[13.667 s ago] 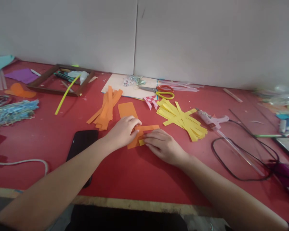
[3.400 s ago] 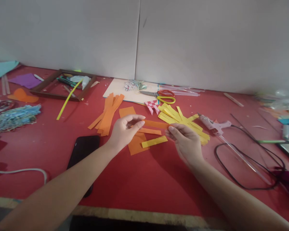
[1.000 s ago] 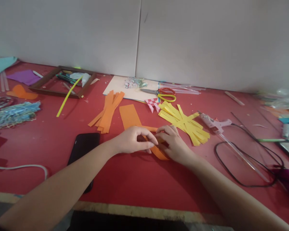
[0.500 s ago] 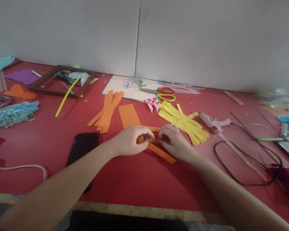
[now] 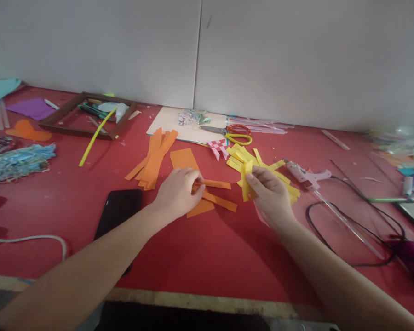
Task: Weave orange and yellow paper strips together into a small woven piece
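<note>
My left hand (image 5: 181, 191) is closed in a pinch on folded orange paper strips (image 5: 221, 201), whose two ends stick out to the right. Beneath it on the red table lies a wider orange paper piece (image 5: 184, 158). My right hand (image 5: 271, 191) grips a folded yellow paper strip (image 5: 247, 181) between thumb and fingers, held above the table. Behind that hand is a pile of yellow paper strips (image 5: 239, 154), partly hidden. A bundle of orange strips (image 5: 157, 158) lies to the left, and a small pink woven paper piece (image 5: 218, 148) sits beyond the hands.
Scissors (image 5: 238, 134) rest on a cream board (image 5: 165, 122) at the back. A glue gun (image 5: 305, 177) with a black cord (image 5: 331, 257) is on the right. A black phone (image 5: 119, 211) lies near my left forearm. A brown frame (image 5: 76, 133) holds small tools at the back left.
My hands were close together at the middle. My right hand has moved right and up, now with the folded yellow strip. My left hand has shifted slightly left, still holding orange paper.
</note>
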Tool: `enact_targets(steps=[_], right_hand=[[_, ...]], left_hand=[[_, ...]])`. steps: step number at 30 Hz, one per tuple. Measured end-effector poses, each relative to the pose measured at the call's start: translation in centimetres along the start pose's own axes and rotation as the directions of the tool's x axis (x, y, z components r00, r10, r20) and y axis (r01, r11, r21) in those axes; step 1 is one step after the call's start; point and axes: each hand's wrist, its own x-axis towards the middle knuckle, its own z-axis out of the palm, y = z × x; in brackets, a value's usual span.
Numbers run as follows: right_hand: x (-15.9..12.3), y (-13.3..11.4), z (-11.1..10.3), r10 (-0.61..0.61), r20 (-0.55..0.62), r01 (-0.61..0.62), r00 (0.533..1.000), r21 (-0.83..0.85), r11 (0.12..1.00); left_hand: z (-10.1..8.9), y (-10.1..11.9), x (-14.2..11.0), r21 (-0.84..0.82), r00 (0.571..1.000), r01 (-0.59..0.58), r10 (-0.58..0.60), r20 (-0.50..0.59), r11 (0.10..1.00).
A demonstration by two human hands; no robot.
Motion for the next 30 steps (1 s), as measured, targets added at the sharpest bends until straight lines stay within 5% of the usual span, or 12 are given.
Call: enact_targets(steps=[6, 18, 24, 30], right_hand=[[0.0, -1.0, 0.5, 0.164, 0.108, -0.19, 0.981, 0.317, 0.929], [-0.9, -1.8, 0.7, 0.19, 0.212, -0.249, 0.959, 0.301, 0.92], [-1.3, -2.0, 0.8, 0.114, 0.124, -0.144, 0.986, 0.265, 0.954], [-1.4, -1.8, 0.8, -0.003, 0.125, -0.017, 0.992, 0.156, 0.988]], left_hand=[[0.9, -1.4, 0.5, 0.082, 0.996, -0.08, 0.083, -0.035, 0.993], [0.5, -1.0, 0.9, -0.125, 1.0, -0.023, 0.021, -0.015, 0.992], [0.5, 0.0, 0.6, -0.559, 0.992, -0.016, -0.055, -0.111, 0.829], [0.9, 0.3, 0.3, -0.606, 0.994, -0.038, -0.032, -0.104, 0.795]])
